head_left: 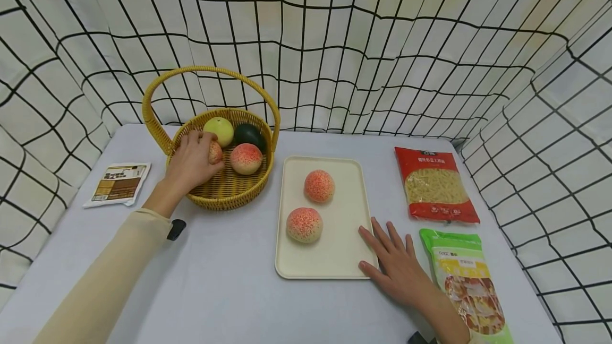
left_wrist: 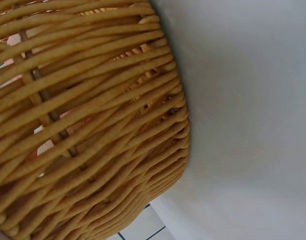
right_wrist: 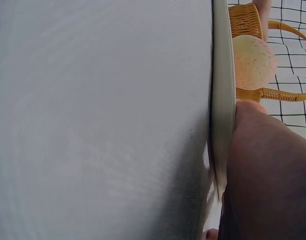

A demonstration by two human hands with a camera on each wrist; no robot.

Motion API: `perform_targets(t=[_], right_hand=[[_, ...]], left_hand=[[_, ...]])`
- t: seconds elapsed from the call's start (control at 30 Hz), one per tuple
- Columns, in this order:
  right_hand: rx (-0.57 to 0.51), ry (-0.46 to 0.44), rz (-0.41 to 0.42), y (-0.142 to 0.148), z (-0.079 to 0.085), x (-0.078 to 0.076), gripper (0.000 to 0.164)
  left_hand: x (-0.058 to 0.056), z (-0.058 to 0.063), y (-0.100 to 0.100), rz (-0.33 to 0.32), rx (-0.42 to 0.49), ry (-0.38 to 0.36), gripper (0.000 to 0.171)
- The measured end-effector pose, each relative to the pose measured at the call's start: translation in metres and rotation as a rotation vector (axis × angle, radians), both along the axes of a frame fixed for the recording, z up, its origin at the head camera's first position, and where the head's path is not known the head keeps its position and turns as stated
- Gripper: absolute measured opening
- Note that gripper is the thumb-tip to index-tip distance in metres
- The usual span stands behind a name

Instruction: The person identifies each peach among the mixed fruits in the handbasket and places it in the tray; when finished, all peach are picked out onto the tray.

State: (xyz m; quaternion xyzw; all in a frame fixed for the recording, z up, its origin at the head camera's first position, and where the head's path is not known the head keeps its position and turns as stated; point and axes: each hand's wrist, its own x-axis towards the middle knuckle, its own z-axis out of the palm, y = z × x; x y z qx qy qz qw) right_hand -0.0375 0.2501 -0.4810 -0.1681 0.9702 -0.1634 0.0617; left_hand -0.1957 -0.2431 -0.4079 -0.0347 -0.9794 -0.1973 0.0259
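Note:
My left hand (head_left: 191, 161) reaches over the near left rim of a yellow wicker basket (head_left: 224, 203) and grips a peach (head_left: 215, 153), mostly hidden by the fingers. Beside it in the basket lie another peach (head_left: 246, 158), a yellow-green apple (head_left: 219, 131) and a dark green avocado-like fruit (head_left: 249, 136). Two speckled peaches, one farther back (head_left: 319, 186) and one nearer (head_left: 304, 225), sit on a cream rectangular tray (head_left: 344, 254). My right hand (head_left: 399, 267) rests at the tray's lower right edge, fingers spread. The left wrist view shows only the basket's woven side (left_wrist: 93, 125) and tablecloth.
A red bag of pasta (head_left: 436, 186) lies right of the tray, with a green and yellow food bag (head_left: 468, 280) nearer, beside the right forearm. On the left is a small white and brown packet (head_left: 119, 183). Black wire grid (head_left: 306, 62) encloses the table's back and sides.

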Motion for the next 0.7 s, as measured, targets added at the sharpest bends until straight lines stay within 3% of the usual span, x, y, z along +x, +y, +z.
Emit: perform_targets(t=[0.43, 0.7], right_hand=[[-0.001, 0.003, 0.003, -0.0003, 0.0017, 0.0003, 0.077], [0.003, -0.008, -0.006, -0.0005, 0.0007, -0.0001, 0.077]], left_hand=[[-0.0006, -0.0006, -0.0005, -0.027, -0.058, -0.121, 0.069], [-0.0011, 0.0003, 0.0004, -0.032, -0.089, -0.144, 0.071]])
